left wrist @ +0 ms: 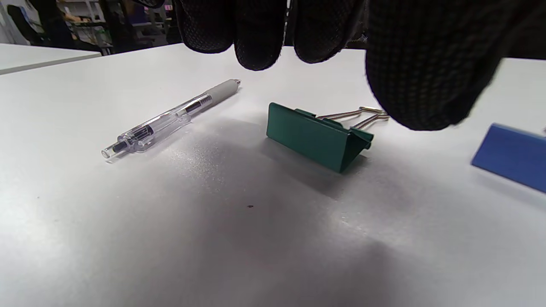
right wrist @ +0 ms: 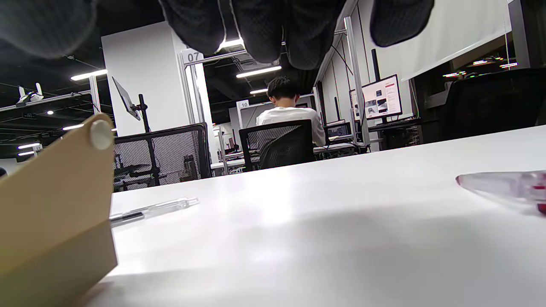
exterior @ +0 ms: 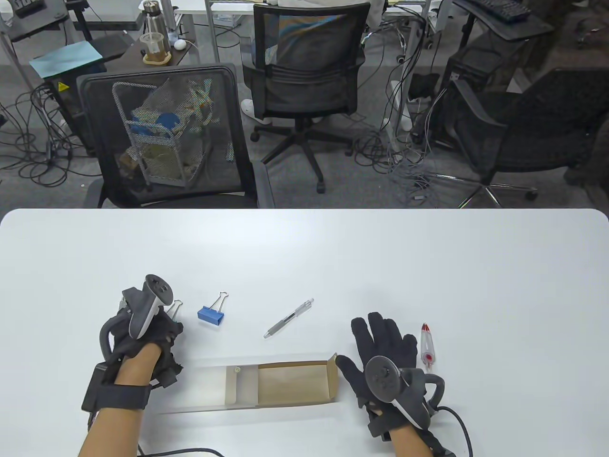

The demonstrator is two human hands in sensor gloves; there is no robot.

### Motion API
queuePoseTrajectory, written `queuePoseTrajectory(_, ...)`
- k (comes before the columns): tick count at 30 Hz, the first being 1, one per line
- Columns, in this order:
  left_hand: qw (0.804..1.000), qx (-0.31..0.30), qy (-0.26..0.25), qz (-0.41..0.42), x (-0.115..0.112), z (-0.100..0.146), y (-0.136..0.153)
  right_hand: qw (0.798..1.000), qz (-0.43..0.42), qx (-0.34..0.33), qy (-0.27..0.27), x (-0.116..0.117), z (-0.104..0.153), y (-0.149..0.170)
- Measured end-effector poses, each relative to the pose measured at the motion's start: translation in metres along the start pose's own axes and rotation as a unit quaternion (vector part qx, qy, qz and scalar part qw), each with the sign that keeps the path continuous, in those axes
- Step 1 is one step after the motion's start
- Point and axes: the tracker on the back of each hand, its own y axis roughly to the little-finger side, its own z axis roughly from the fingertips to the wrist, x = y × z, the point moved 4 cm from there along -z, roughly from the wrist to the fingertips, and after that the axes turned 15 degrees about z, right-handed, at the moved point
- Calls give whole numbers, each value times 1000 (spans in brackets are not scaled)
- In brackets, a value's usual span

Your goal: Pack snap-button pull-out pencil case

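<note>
At the near middle of the white table [exterior: 304, 247] lies the pencil case [exterior: 280, 383], its brown cardboard drawer pulled out toward 3 o'clock from the clear sleeve, the end flap with its snap button standing up; nothing shows inside it in the table view. The right hand [exterior: 383, 354] rests palm down at the drawer's open end, fingers spread and flat, holding nothing, its thumb just beside the flap. The left hand [exterior: 142, 333] hovers at 9 o'clock from the case, over a green binder clip [left wrist: 318, 136]; in the left wrist view its fingertips [left wrist: 422, 76] hang loosely apart above the clip and are not yet touching it. A blue binder clip [exterior: 210, 315] sits at 11 o'clock from the case, a clear gel pen [exterior: 289, 319] at 12 o'clock, and a red-tipped pen [exterior: 427, 346] at 3 o'clock beyond the right hand.

The step in hand looks like the first pick: packing has hardly begun. Next the left hand needs to lower, pinch the green clip by its body or wire handles, and carry it toward 3 o'clock into the drawer, while the right hand steadies the case.
</note>
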Motion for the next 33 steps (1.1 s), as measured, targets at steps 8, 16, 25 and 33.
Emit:
queuePoseTrajectory(8, 999, 31, 10, -38, -14, -15, -1, 1000, 0, -1, 0, 0, 0, -1)
queuePoseTrajectory(16, 999, 29, 17, -29, -18, -17, 3, 1000, 2, -3, 1, 0, 1, -2)
queuePoseTrajectory(25, 996, -66, 21, 49, 2, 11, -4, 1000, 1, -4, 0, 0, 1, -3)
queuePoseTrajectory(33, 961, -256, 19, 104, 11, 93, -36, 1000, 8, -6, -6, 1, 1, -5)
